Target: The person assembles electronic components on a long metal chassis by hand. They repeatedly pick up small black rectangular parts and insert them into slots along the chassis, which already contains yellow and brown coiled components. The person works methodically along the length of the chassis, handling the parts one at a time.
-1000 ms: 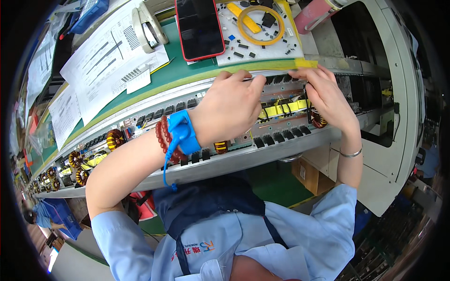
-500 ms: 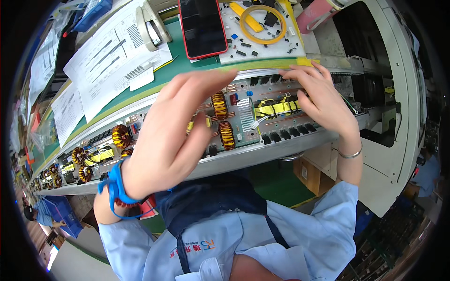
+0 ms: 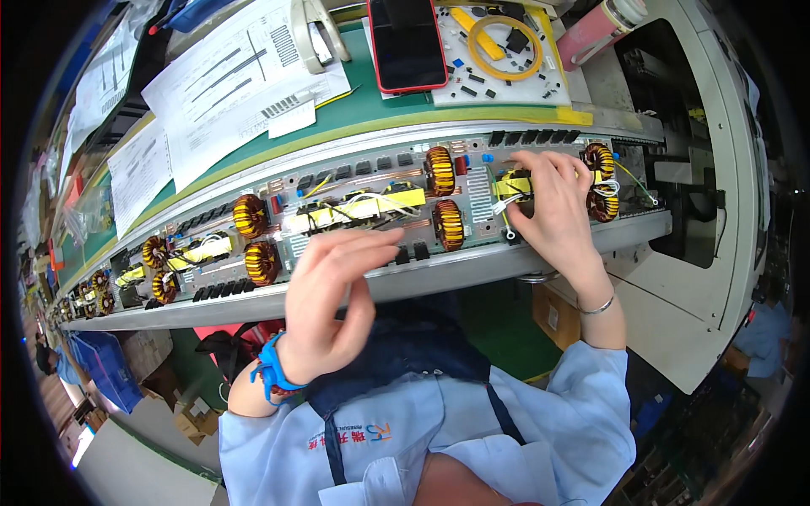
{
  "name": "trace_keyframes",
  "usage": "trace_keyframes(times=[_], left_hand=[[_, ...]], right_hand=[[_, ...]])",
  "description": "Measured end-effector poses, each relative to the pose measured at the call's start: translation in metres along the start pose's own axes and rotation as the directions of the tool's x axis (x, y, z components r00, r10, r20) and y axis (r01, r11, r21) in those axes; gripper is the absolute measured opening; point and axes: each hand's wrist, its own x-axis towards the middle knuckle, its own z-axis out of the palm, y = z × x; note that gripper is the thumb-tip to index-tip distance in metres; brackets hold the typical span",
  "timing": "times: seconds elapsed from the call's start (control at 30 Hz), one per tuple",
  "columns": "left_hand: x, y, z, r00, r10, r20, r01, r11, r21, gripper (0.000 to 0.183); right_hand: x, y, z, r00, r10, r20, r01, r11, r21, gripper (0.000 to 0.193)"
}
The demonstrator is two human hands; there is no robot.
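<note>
A row of circuit boards (image 3: 371, 173) lies in a metal rail (image 3: 472, 268) running across in front of me. My right hand (image 3: 557, 198) is over the rightmost board, its curved fingers and thumb apart on either side of a yellow-wrapped transformer (image 3: 511, 187). Whether they press on it I cannot tell. Right of that hand stand two copper-wound toroid coils (image 3: 601, 158). My left hand (image 3: 333, 291) hovers by the rail's near edge with fingers stretched and thumb apart, holding nothing. Beyond it lies a longer yellow transformer (image 3: 354, 209) with black and white wires. More toroid coils (image 3: 440, 171) stand between the boards' parts.
Behind the rail, a phone (image 3: 409, 46) lies beside a white foam board (image 3: 498, 88) with small black parts and a yellow tape ring (image 3: 537, 59). Printed sheets (image 3: 228, 76) cover the green bench at left. A pink bottle (image 3: 595, 34) and a white machine (image 3: 713, 253) stand at right.
My left hand has drawn back toward me from above the boards, uncovering coils and the long transformer. My right hand has come from the rail's far edge to the right board's transformer. The view has shifted.
</note>
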Motion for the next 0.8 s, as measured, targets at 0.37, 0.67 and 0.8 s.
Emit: trace_keyframes(times=[0.37,0.67,0.8], left_hand=[[0.011,-0.004,0.088,0.957,0.252,0.141,-0.277,0.937,0.211,0.046],[0.063,0.006,0.133,0.905,0.412,0.102,-0.393,0.722,0.569,0.013],[0.074,0.003,0.127,0.869,0.494,-0.036,-0.371,0.698,0.613,0.013]], right_hand=[[-0.013,0.021,-0.012,0.990,0.143,-0.019,-0.144,0.978,-0.152,0.062],[-0.032,0.039,-0.047,0.985,0.132,-0.107,-0.157,0.950,-0.270,0.070],[-0.107,0.085,-0.061,0.602,0.204,-0.772,-0.314,0.949,0.006,0.039]])
